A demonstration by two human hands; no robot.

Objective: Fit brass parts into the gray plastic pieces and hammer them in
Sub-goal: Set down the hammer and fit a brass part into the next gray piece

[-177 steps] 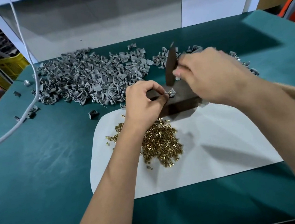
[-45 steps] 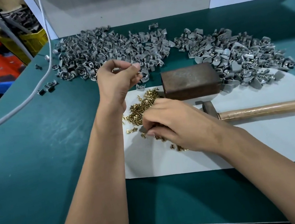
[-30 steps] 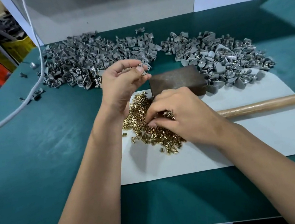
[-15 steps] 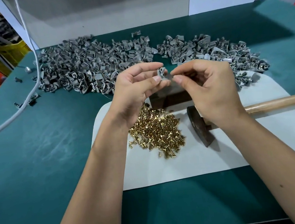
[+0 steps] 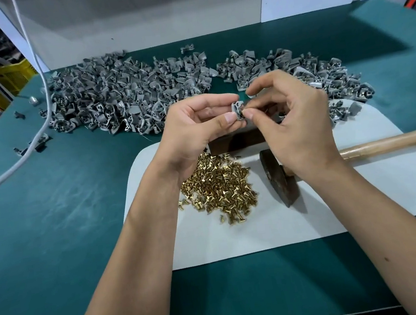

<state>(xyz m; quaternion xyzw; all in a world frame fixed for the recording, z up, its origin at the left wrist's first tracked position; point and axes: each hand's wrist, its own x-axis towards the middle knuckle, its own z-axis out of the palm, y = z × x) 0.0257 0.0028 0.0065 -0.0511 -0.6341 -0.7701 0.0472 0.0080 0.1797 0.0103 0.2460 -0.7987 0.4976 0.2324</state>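
My left hand [image 5: 198, 129] pinches a small gray plastic piece [image 5: 237, 108] above the dark metal block [image 5: 236, 140]. My right hand [image 5: 291, 121] meets it from the right, thumb and forefinger pinched at the piece; the brass part between them is too small to see. A heap of brass parts [image 5: 218, 187] lies on the white sheet [image 5: 364, 198] below my hands. The hammer lies beside it, its head [image 5: 280, 177] on the sheet and its wooden handle [image 5: 393, 141] pointing right.
Two big piles of gray plastic pieces spread across the green table, one at the back left [image 5: 120, 94] and one at the back right [image 5: 317, 73]. A white cable [image 5: 34, 74] hangs down on the left. A white board stands behind the table.
Both hands stay raised above the block. My right hand's fingers have closed in onto the gray piece in my left hand. The hammer lies where it was.
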